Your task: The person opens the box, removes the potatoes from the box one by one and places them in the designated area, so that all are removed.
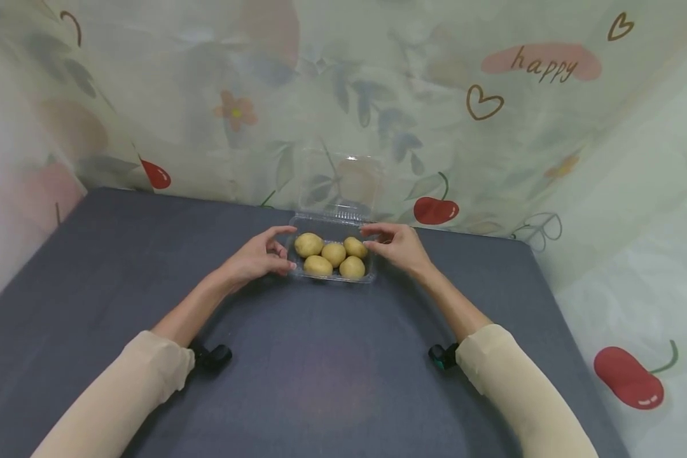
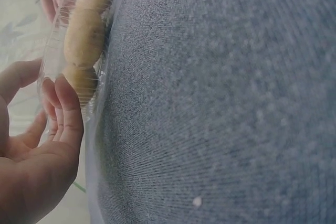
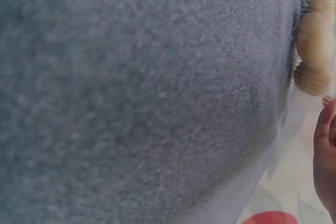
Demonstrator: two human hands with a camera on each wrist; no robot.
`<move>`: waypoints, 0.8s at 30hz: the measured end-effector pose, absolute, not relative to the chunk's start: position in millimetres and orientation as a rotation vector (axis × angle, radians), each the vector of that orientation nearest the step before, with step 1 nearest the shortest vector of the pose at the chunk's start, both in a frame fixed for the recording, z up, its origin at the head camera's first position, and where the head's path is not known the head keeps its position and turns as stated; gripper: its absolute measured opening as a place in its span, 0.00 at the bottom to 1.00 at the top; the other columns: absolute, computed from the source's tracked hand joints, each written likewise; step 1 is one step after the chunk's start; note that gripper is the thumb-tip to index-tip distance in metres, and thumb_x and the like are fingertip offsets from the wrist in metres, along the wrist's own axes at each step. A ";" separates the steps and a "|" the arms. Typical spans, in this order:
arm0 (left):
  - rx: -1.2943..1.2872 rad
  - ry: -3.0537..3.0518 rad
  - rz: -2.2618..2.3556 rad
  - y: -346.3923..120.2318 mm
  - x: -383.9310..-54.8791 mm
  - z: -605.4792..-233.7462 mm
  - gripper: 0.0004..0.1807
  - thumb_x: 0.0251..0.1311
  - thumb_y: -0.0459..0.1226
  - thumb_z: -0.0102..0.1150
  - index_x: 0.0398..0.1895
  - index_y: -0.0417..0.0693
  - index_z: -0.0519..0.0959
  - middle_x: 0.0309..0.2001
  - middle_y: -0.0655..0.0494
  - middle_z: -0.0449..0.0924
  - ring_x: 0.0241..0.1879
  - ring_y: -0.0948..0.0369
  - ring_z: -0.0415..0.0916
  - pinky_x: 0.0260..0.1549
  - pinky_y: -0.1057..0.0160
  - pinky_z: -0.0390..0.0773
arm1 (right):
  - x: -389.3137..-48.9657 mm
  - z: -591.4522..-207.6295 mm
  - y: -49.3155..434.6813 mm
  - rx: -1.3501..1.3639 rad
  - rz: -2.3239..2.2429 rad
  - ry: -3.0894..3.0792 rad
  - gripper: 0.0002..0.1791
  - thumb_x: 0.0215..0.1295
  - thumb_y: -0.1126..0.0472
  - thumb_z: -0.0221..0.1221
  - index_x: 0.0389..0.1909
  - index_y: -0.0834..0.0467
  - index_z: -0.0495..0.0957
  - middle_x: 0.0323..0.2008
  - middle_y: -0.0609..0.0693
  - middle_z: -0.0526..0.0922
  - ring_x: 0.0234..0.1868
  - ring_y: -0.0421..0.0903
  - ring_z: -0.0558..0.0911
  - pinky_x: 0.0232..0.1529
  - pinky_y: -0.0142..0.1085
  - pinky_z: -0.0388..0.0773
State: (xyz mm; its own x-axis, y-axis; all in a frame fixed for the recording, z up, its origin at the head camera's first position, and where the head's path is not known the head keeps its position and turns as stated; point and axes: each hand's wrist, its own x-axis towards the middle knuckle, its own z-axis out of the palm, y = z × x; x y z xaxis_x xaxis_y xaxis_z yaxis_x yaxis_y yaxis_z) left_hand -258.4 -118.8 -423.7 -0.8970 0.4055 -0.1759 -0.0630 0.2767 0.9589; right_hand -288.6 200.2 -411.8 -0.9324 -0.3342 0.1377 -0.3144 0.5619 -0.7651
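A clear plastic clamshell box (image 1: 372, 277) stands on the dark table near its back edge, holding several yellow potatoes (image 1: 334, 254). Its transparent lid (image 1: 343, 184) is raised against the backdrop. At the box's left side, my left hand (image 1: 257, 256) grips it, with thumb and forefinger spread towards the front and back corners. My right hand (image 1: 401, 248) holds the right rim, its fingertips close to one potato. The left wrist view shows the left fingers (image 2: 67, 108) against the ribbed box wall. Only part of the right hand (image 3: 326, 156) appears in the right wrist view.
Dark grey cloth covers the table (image 1: 320, 369). A patterned curtain (image 1: 206, 76) hangs right behind the box, and another patterned sheet (image 1: 635, 254) hangs on the right. Black wrist devices (image 1: 213, 357) project from beneath both sleeves.
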 end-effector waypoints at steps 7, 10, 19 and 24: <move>0.318 2.158 1.664 -120.5 -258.7 -426.2 0.43 0.61 0.31 0.66 0.77 0.52 0.56 0.36 0.47 0.74 0.37 0.51 0.78 0.44 0.52 0.83 | -290.0 -413.4 193.2 -0.649 -1.050 2.859 0.20 0.63 0.54 0.69 0.55 0.50 0.84 0.26 0.48 0.83 0.22 0.45 0.75 0.20 0.36 0.68; 0.316 2.145 1.668 -119.6 -259.1 -427.4 0.43 0.60 0.31 0.66 0.77 0.53 0.55 0.36 0.47 0.74 0.37 0.51 0.78 0.44 0.52 0.83 | -288.7 -414.3 191.2 -0.659 -0.964 2.892 0.20 0.63 0.53 0.68 0.56 0.48 0.84 0.18 0.48 0.77 0.18 0.44 0.71 0.19 0.36 0.67; 0.314 2.132 1.682 -118.8 -259.6 -427.7 0.43 0.61 0.30 0.65 0.77 0.52 0.55 0.36 0.47 0.74 0.37 0.52 0.77 0.45 0.51 0.82 | -289.9 -411.6 185.8 -0.677 -0.835 2.888 0.22 0.66 0.54 0.66 0.61 0.49 0.81 0.10 0.51 0.68 0.11 0.43 0.62 0.16 0.35 0.63; 0.302 2.126 1.682 -119.2 -259.2 -428.1 0.43 0.61 0.31 0.66 0.77 0.51 0.55 0.36 0.47 0.74 0.37 0.52 0.78 0.46 0.51 0.82 | -293.8 -410.6 182.3 -0.783 -0.706 2.898 0.23 0.65 0.55 0.66 0.61 0.53 0.80 0.38 0.55 0.87 0.16 0.42 0.64 0.22 0.36 0.66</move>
State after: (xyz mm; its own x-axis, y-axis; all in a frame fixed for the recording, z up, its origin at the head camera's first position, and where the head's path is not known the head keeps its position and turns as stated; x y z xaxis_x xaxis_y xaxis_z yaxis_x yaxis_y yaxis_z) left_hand -259.2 -119.2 -428.1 -0.8920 0.4135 -0.1824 -0.0824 0.2481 0.9652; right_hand -293.8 182.3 -410.6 -0.8694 -0.4902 0.0613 -0.4635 0.7665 -0.4446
